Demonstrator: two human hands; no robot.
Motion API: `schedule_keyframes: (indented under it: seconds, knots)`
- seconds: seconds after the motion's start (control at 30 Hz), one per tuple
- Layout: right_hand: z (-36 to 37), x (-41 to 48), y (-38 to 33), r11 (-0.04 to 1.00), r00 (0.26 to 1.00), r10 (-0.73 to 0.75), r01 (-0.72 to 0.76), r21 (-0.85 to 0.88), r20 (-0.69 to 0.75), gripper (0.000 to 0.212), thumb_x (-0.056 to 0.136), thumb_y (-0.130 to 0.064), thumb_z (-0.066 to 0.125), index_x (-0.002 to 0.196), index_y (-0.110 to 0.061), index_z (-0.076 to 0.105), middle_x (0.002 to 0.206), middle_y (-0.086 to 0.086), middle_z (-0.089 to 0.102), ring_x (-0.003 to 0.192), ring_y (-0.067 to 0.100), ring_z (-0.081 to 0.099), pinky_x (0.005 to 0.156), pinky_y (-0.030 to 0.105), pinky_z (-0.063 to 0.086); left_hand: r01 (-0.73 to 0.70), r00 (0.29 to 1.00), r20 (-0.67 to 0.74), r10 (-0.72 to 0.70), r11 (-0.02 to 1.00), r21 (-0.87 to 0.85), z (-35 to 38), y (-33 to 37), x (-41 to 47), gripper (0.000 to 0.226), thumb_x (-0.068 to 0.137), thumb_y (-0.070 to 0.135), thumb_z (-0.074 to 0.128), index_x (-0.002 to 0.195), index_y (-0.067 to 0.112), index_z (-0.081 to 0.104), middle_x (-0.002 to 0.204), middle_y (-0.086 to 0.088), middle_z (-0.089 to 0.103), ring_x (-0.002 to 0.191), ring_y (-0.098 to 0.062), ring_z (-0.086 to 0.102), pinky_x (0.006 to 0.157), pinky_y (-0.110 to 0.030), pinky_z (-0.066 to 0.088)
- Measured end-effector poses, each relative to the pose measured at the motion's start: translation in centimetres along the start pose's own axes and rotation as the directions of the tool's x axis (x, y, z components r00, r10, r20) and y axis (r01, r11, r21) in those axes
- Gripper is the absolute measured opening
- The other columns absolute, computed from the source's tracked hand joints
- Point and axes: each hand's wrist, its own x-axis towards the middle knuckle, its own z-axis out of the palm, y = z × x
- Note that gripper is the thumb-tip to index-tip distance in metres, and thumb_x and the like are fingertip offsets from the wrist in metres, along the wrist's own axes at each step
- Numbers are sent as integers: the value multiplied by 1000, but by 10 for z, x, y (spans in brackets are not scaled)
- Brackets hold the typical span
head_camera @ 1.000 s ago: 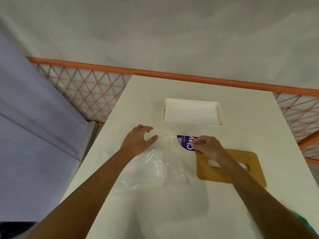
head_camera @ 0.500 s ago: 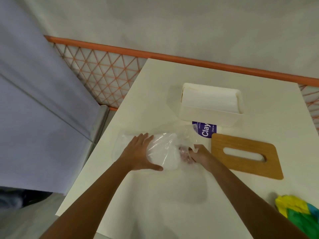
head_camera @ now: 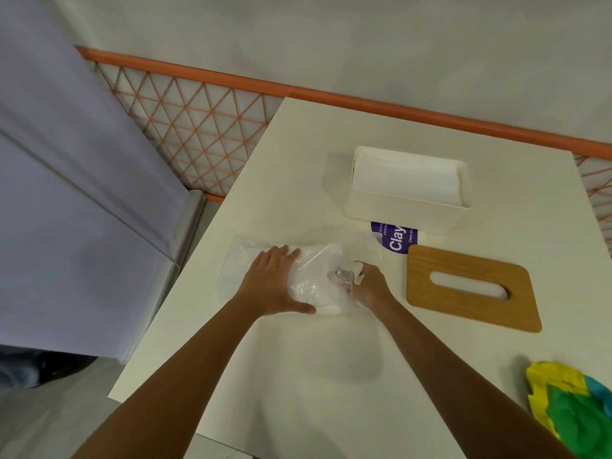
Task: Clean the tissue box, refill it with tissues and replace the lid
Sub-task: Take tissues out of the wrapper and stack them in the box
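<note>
A white tissue box (head_camera: 400, 212) stands open on the table, filled with a stack of white tissues (head_camera: 405, 182). Its wooden lid (head_camera: 470, 289) with an oval slot lies flat to the right of my hands. A clear plastic tissue wrapper (head_camera: 318, 276) with a purple label (head_camera: 395, 238) lies in front of the box. My left hand (head_camera: 275, 283) presses flat on the wrapper's left part. My right hand (head_camera: 367, 284) pinches and gathers the crumpled plastic at its right part.
A yellow, green and blue cloth (head_camera: 573, 409) lies at the table's near right corner. The white table (head_camera: 298, 376) ends at its left edge beside an orange lattice railing (head_camera: 185, 127). A lilac panel (head_camera: 66, 193) stands on the left.
Both hands have drawn the plastic wrapper back from the box toward me and bunched it together. The view has shifted left, bringing the coloured cloth into sight.
</note>
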Motion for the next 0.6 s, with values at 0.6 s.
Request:
schedule_keyframes:
  seconds: [0.6]
  knots:
    - [-24,25,23,950,985,171,-167,264,8,23,94,-6,45,113,-7,59,101,11,63,93,28,60,83,35,53,3,998,-62,-7,998,-58,-2,-4,-2,118,57,71,70,148,21,14,154,1,20,142,-18,19,117,-33,16]
